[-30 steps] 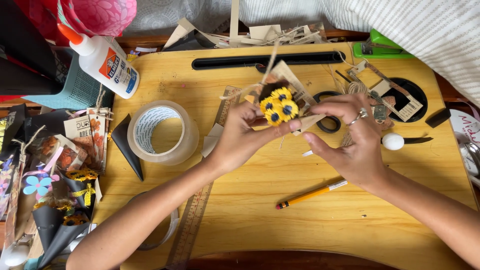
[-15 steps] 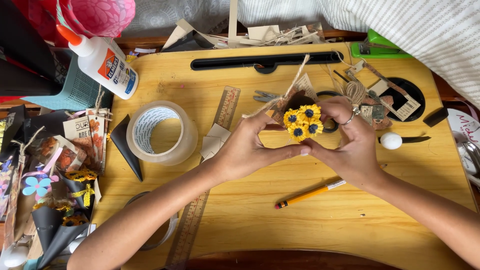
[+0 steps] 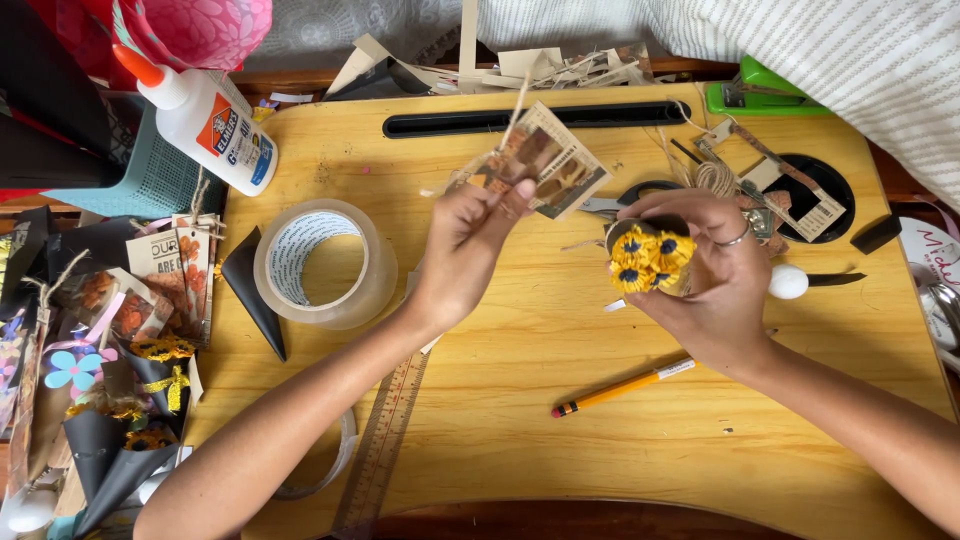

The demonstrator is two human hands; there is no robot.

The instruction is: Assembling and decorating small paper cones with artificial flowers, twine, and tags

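Right hand (image 3: pixel 712 290) is closed around a little bunch of yellow paper flowers (image 3: pixel 648 260), blooms facing up toward the camera, stem end hidden in the palm. Left hand (image 3: pixel 478 250) pinches a paper tag (image 3: pixel 552 165) that tilts up and away over the tabletop (image 3: pixel 520 400), just left of the flowers.

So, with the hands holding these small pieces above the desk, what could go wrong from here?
1. The left hand pinches the paper tag only at one end, so it might slip or tear.
2. The right hand cups the yellow flower bundle; a tight grip could crush the petals.
3. The scissors lie close behind the right hand and could be bumped.
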